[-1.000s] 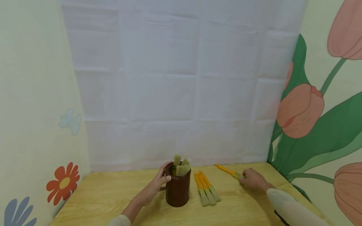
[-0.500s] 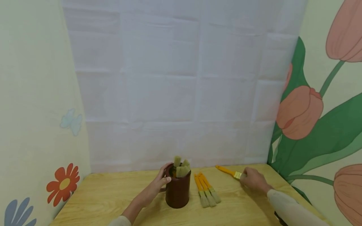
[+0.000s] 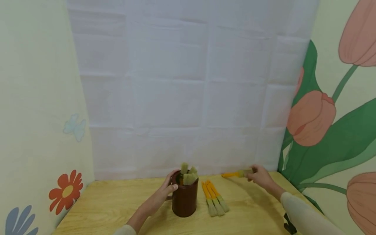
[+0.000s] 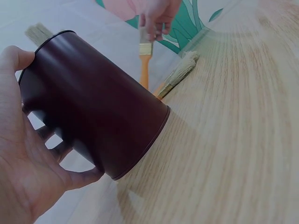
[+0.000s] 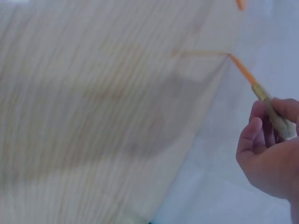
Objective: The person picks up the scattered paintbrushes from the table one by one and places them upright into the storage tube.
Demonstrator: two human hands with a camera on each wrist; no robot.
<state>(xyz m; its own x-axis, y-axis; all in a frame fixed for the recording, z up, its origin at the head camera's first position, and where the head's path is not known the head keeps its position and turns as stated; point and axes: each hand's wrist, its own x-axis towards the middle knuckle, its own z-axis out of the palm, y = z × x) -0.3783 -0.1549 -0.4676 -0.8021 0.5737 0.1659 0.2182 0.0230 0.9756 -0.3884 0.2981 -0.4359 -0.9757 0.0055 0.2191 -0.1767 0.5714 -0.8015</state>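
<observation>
a person's left hand (image 3: 161, 196) wraps around a dark brown cup (image 3: 184, 197) standing near the middle of the wooden tabletop (image 3: 111, 202), thumb at the rim and fingers curled round its far side. several brushes (image 3: 188, 173) stand in the cup, bristles up. the right hand (image 3: 259, 176) pinches an orange-handled brush (image 3: 235, 174) by its bristle end and holds it above the tabletop's far right corner, the handle pointing toward the cup; the wrist view shows the fingers (image 5: 261, 123) closed about the ferrule and bristles. three more orange-handled brushes (image 3: 214, 197) lie side by side on the tabletop just right of the cup, bristles toward the near edge. a creased white sheet (image 3: 188, 98) hangs behind the far edge, with flower-painted walls (image 3: 332, 114) on either side.
</observation>
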